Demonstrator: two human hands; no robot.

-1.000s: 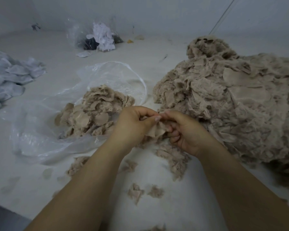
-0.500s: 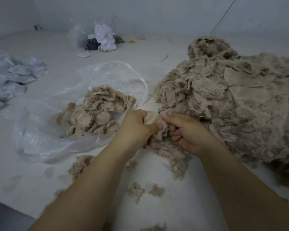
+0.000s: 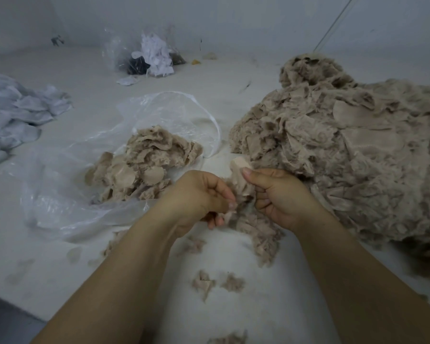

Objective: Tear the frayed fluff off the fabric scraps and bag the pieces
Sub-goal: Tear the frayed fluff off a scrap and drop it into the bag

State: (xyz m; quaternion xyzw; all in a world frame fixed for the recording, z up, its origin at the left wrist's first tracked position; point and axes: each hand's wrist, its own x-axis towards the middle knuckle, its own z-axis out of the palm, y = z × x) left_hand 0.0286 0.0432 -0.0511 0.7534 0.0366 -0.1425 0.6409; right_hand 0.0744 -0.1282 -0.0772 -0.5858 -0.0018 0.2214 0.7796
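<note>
Left hand (image 3: 199, 197): fingers curled, pinching frayed fluff (image 3: 230, 214) at the lower edge of the scrap.
Right hand (image 3: 281, 194): thumb and fingers gripping the beige fabric scrap (image 3: 240, 175), held upright between both hands.
White cloths (image 3: 18, 115): heaped at far left.
Clear plastic bag (image 3: 67, 194): lying open left of the hands, cleaned pieces (image 3: 144, 165) piled on it.
Torn tufts (image 3: 216, 284): scattered on the surface below the hands.
Beige scrap heap (image 3: 345, 155): large, just right of the right hand.
</note>
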